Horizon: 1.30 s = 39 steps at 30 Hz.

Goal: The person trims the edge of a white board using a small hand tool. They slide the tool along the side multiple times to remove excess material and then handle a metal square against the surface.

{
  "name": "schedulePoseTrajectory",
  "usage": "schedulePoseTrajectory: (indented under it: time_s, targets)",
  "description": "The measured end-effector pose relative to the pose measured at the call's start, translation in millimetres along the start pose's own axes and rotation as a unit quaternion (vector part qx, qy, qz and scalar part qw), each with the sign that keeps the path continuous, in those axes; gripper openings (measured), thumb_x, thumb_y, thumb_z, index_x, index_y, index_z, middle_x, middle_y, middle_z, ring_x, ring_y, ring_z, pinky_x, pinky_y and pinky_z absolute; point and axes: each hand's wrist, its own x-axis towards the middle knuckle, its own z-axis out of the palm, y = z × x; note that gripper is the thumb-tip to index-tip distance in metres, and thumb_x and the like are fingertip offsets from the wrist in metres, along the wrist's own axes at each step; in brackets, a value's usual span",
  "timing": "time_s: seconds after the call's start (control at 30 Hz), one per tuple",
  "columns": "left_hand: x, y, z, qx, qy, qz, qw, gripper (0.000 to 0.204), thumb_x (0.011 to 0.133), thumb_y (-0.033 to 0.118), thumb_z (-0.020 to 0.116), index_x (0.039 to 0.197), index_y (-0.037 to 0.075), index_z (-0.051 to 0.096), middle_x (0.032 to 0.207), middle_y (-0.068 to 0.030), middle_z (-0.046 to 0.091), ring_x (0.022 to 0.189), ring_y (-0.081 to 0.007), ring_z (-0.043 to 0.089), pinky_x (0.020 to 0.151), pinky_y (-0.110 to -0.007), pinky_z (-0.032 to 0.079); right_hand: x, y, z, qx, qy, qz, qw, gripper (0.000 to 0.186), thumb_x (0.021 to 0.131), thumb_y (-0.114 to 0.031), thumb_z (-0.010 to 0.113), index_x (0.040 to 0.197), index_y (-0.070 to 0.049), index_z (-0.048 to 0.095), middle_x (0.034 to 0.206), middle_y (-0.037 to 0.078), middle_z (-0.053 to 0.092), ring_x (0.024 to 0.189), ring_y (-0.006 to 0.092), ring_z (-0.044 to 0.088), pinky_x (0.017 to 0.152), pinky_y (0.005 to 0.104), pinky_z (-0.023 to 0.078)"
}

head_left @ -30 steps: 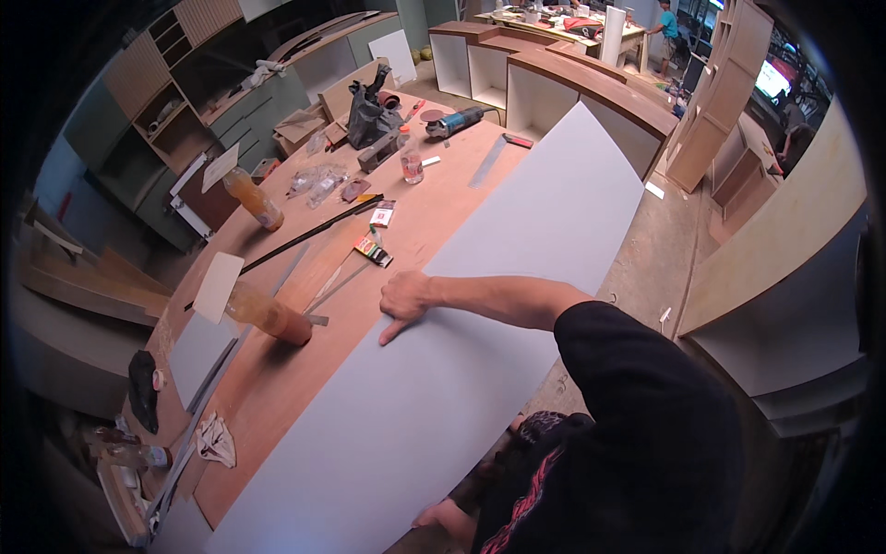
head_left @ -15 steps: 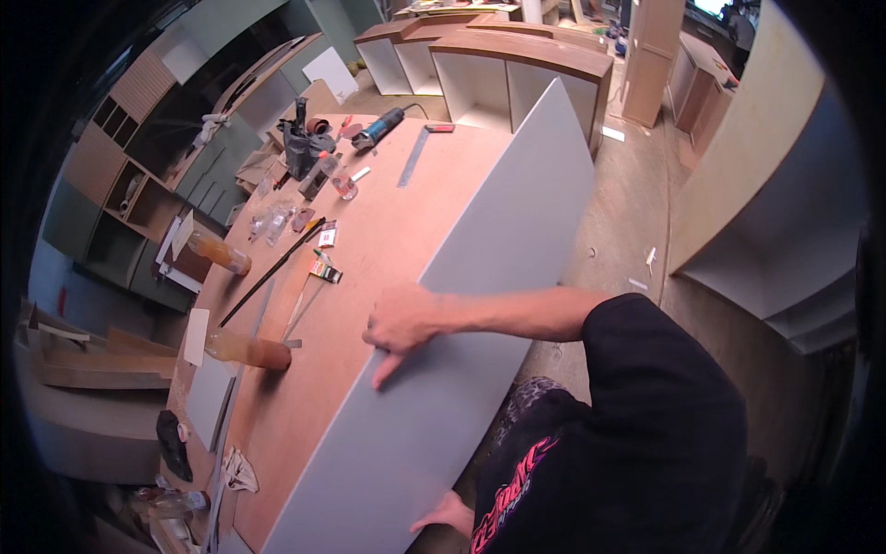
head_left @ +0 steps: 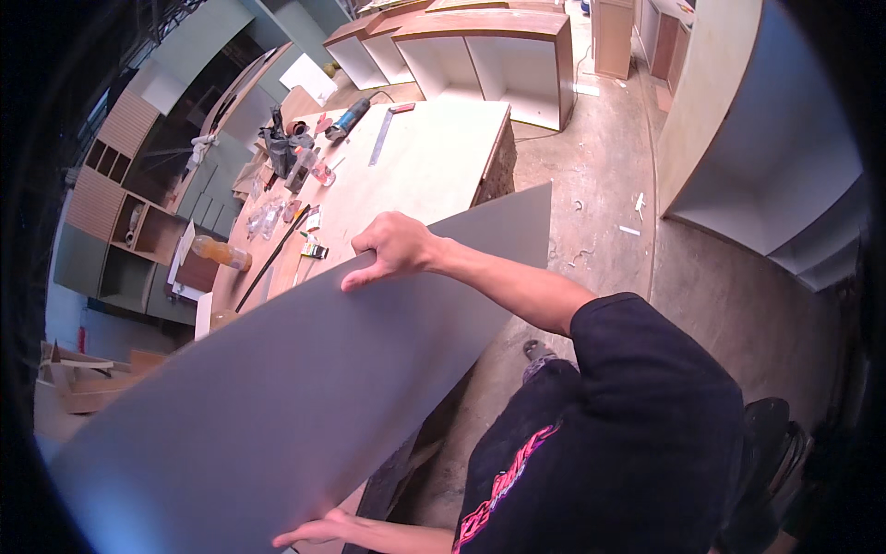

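A large grey panel [head_left: 305, 397] is tilted up on its edge in front of me, above the wooden workbench [head_left: 434, 157]. My right hand [head_left: 392, 247] grips its upper edge, fingers spread over the grey face. My left hand [head_left: 318, 531] holds the panel's lower edge at the bottom of the view. My dark sleeve and shirt fill the lower right.
On the bench's far side lie a power tool [head_left: 349, 118], a metal ruler [head_left: 380, 148], a long dark bar [head_left: 272, 257], an amber bottle [head_left: 220, 251] and several small items. Open cabinet carcasses [head_left: 489, 55] stand behind the bench. A tall board [head_left: 729, 120] leans at right over concrete floor.
The grey panel lay flat on the bench; now it is lifted and tilted up toward me. My right hand moved from its face to its top edge.
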Motion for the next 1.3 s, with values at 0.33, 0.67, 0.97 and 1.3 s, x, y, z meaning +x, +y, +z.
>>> schedulePoseTrajectory:
  time_s: [0.33,0.67,0.97,1.3]
  targets:
    - [65,102,73,0.198,-0.016,0.225,0.954,0.096,0.091,0.070,0.049,0.149,-0.005,0.033,0.151,-0.0217,0.039,0.134,-0.0400,0.043,0.115,-0.051,0.034,-62,2,-9,0.177,0.074,0.177,0.965,0.077,0.086,-0.068,0.063,0.059,0.001,0.043,0.050,0.004,0.034,0.053,0.0088,0.040,0.047,0.0333,0.035]
    - [15,136,208,0.352,-0.142,0.334,0.863,0.096,0.083,0.077,0.057,0.128,-0.007,0.060,0.119,-0.0212,0.065,0.105,-0.0278,0.064,0.094,-0.039,0.050,-157,-7,12,0.317,0.104,0.315,0.889,0.089,0.088,-0.081,0.037,0.083,0.005,0.057,0.067,0.004,0.050,0.071,0.0133,0.046,0.064,0.0346,0.044]
    - [-38,45,366,0.460,-0.368,0.303,0.749,0.100,0.073,0.088,0.056,0.106,-0.006,0.073,0.096,-0.0204,0.071,0.093,-0.0287,0.067,0.089,-0.042,0.050,-254,-8,12,0.353,-0.034,0.473,0.806,0.085,0.091,-0.077,0.033,0.104,0.001,0.062,0.086,0.003,0.060,0.080,0.0107,0.051,0.069,0.0300,0.046]
    - [-87,-161,448,0.484,-0.567,0.228,0.627,0.092,0.073,0.074,0.069,0.102,-0.013,0.069,0.093,-0.0331,0.069,0.091,-0.0398,0.071,0.081,-0.047,0.054,-300,-32,35,0.519,-0.017,0.649,0.556,0.085,0.095,-0.071,0.031,0.139,0.001,0.044,0.136,0.014,0.054,0.126,0.0248,0.054,0.099,0.0458,0.049]
